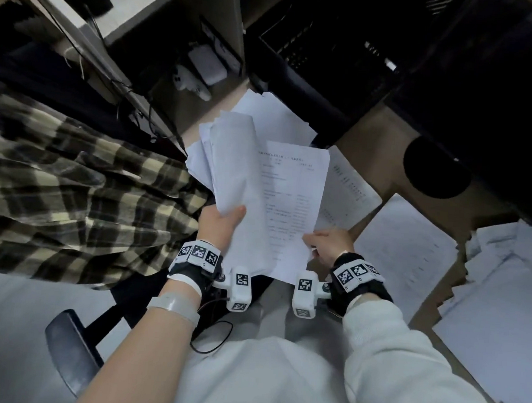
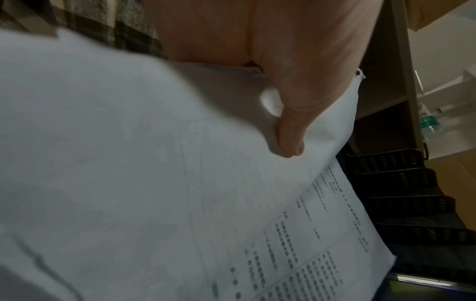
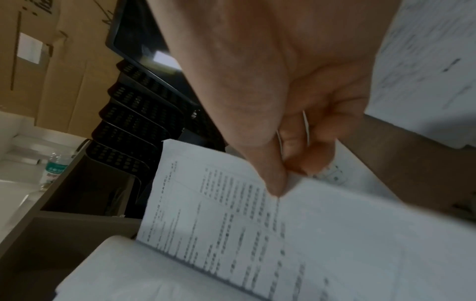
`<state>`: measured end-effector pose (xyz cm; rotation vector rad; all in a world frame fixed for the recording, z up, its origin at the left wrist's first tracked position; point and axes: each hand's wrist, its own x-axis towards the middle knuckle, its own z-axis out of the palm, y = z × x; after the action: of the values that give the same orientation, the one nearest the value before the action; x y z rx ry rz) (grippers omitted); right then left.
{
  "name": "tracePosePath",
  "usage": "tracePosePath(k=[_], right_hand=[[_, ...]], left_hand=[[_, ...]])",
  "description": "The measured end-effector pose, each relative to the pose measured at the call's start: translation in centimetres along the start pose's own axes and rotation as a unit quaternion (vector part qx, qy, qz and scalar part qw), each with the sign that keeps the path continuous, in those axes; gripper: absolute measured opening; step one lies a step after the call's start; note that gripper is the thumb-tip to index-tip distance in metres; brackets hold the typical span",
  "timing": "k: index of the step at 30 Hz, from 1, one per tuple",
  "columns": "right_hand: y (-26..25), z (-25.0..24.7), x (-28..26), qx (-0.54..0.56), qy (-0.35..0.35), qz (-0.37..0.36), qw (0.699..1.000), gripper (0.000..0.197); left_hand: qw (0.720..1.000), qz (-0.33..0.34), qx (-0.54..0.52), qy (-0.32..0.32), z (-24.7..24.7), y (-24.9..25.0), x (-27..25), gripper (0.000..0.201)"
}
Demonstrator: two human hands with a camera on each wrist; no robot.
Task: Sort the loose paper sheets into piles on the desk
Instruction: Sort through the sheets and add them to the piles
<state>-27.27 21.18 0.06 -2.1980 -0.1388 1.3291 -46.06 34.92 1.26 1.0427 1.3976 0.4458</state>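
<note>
Above the person's lap, both hands hold paper. The left hand (image 1: pixel 222 223) grips a thick bunch of sheets (image 1: pixel 230 154) at its near end, with the thumb (image 2: pixel 288 140) pressed flat on top. The right hand (image 1: pixel 327 245) pinches the near right corner of one printed sheet (image 1: pixel 289 203) between thumb and fingers. This sheet lies against the right side of the bunch, with part of its left edge tucked under it. I think the step now is to pull this one sheet free and put it on the right pile. To do it well, the left hand should hold the bunch tight so no other sheets slide out. The right hand should pull slowly and sideways, toward the brown surface (image 1: pixel 384 153) on the right, and not tug hard, because thin paper can tear or bend at the pinched corner. Then the sheet should go down flat, with its edges lined up on a pile. The printed sheet is long from near to far. Its top, where the title is, points away from the person, and it leans a little to the right. The bunch is long the same way but leans a little to the left, and its far end curls over. More piles of paper (image 1: pixel 406 249) already lie on the surface to the right.
</note>
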Motion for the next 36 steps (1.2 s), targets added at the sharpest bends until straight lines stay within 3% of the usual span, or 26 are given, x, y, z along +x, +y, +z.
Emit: tracePosePath(k=[3, 7, 10, 15, 22, 28, 36], right_hand=[[0.7, -0.1, 1.3, 0.02, -0.015, 0.053, 0.998, 0.008], [1.5, -2.0, 2.7, 0.069, 0.042, 0.085, 0.993, 0.006], [2.5, -3.5, 2.9, 0.086, 0.074, 0.087, 0.99, 0.013], [2.9, -3.8, 2.9, 0.091, 0.067, 0.1, 0.989, 0.016], [5.9, -6.0, 3.9, 0.086, 0.159, 0.181, 0.967, 0.024], [5.0, -3.2, 5.3, 0.13, 0.088, 0.19, 0.969, 0.013], [4.7, -1.2, 6.4, 0.122, 0.022, 0.156, 0.98, 0.017]], left_hand=[[1.0, -0.004, -0.01, 0.02, 1.2, -0.3, 0.3, 0.006], [1.0, 0.009, 0.01, 0.023, 3.8, 0.5, 0.6, 0.004], [0.999, 0.01, 0.033, 0.011, 5.4, 1.3, 0.9, 0.006], [0.999, 0.009, 0.048, 0.009, 6.9, 1.7, 1.1, 0.008], [0.999, 0.008, 0.038, 0.038, 7.7, 2.0, 1.7, 0.011], [0.996, 0.005, 0.086, 0.034, 6.3, 2.1, 2.1, 0.006], [0.997, -0.006, 0.042, 0.057, 3.9, 1.6, 1.9, 0.007]])
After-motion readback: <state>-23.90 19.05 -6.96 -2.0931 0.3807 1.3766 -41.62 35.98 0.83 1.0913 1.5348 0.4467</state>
